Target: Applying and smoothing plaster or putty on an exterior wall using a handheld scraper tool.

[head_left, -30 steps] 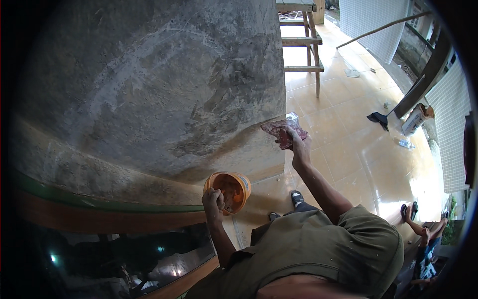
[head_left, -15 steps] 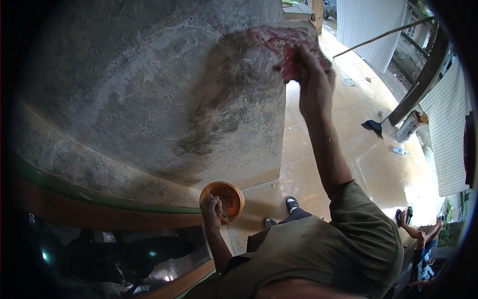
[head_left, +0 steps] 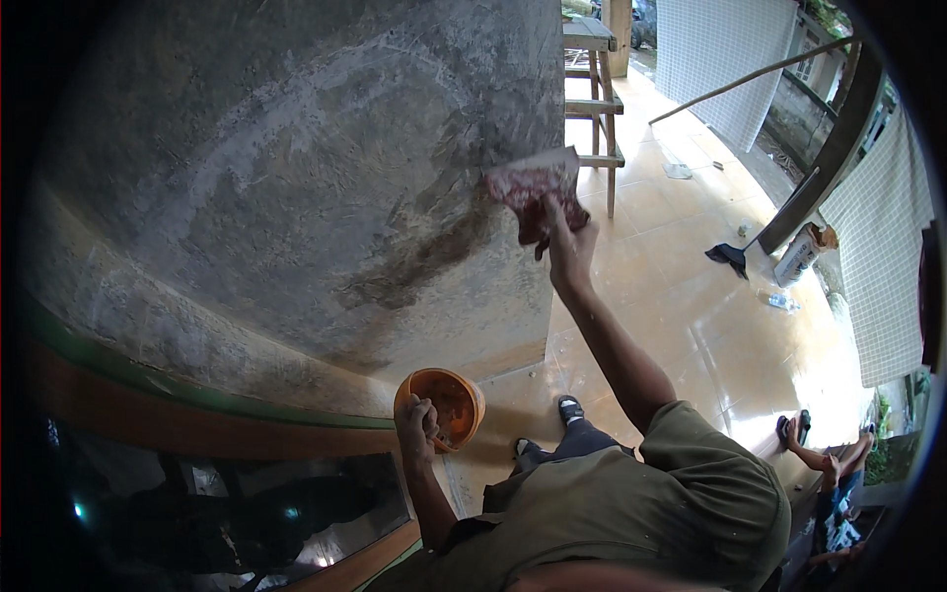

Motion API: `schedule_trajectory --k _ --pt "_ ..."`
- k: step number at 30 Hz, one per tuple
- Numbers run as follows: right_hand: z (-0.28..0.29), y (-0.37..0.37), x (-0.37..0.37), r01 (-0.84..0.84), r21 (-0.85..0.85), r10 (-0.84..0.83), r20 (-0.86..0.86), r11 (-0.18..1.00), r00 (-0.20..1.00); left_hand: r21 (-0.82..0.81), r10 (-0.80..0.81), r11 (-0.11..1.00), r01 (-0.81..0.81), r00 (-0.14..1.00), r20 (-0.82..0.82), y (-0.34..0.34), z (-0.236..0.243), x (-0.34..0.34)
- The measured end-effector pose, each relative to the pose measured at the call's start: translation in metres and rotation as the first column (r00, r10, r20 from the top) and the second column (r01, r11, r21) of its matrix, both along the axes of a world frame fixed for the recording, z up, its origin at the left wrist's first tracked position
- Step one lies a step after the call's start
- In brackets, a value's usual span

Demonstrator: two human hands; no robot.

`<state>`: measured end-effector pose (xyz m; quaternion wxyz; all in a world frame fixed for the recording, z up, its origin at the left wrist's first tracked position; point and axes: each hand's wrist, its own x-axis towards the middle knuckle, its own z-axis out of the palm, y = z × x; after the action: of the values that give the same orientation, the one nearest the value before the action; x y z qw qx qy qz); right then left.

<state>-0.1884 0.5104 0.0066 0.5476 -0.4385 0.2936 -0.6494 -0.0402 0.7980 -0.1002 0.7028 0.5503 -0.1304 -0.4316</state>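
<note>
My right hand (head_left: 571, 255) is stretched up ahead, its fingers closed on a red-and-white cloth (head_left: 535, 187). The cloth spreads out by the rough grey wall (head_left: 296, 168), near its right-hand edge; whether it touches the surface is hard to tell. A dark, damp-looking streak (head_left: 424, 261) runs down the wall below it. Lower down, my left hand (head_left: 417, 422) grips the rim of an orange bucket (head_left: 460, 400), fingers wrapped over its left side. The bucket is tilted toward me, and its inside looks stained.
Beyond the wall's edge stands a wooden stepped stand (head_left: 594, 106). On the tiled floor (head_left: 651, 266) to the right lie a black cloth (head_left: 728, 258), a clear bottle (head_left: 781, 301) and a bag (head_left: 801, 255) beside a post (head_left: 824, 173). Someone's legs (head_left: 838, 462) show at lower right. Dark glass (head_left: 227, 503) lies at lower left.
My right hand has come down and left with the cloth, uncovering the wooden stand behind. The left hand still holds the bucket, with little change.
</note>
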Motion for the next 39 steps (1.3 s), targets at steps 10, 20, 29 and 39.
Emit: schedule_trajectory --k 10,20,29,39 --pt "-0.102 0.027 -0.017 -0.185 0.447 0.302 -0.206 0.875 0.931 0.003 -0.002 1.000 0.001 1.000 0.013 0.018 0.000 -0.003" --pt "0.097 0.018 0.005 -0.258 -0.313 0.271 0.000 0.914 0.963 -0.029 0.100 0.995 -0.100 0.995 -0.006 0.056 -0.006 -0.006" --pt "0.069 0.007 0.035 -0.101 -0.205 0.120 0.082 0.974 0.989 0.003 0.203 0.979 -0.203 0.979 0.023 0.074 0.000 -0.011" --pt "-0.180 0.080 0.036 -0.318 0.462 0.445 -0.197 0.828 0.874 0.076 0.282 0.955 -0.288 0.956 0.074 0.072 0.014 -0.019"
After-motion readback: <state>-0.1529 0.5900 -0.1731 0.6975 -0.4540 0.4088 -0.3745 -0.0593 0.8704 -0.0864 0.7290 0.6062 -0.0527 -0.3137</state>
